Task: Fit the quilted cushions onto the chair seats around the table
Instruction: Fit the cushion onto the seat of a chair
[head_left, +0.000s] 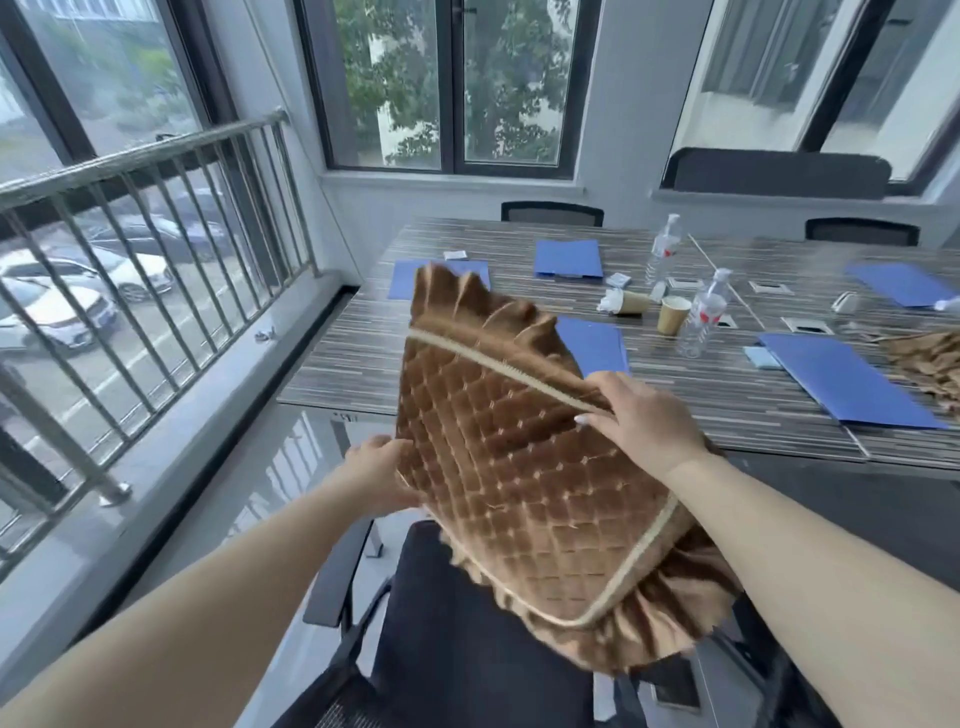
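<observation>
I have a cushion (524, 467) in the air over the black chair (467, 639) at the table's (363, 358) near left corner. My left hand (379, 475) grips its left edge, my right hand (641, 421) pinches the piped far edge. By my reckoning this seat isn't fitted yet; a second cushion (930, 364) waits at the table's right edge, and two far chairs (551, 212) show no cushion I can see. There's open floor left toward the railing (156, 208); the armrest (337, 571) crowds the skirt.

My left hand's (382, 480) fingers hide behind the cushion (524, 467). The cushion covers most of the chair seat (457, 623). A second cushion (930, 364) is cut off at the right edge.
</observation>
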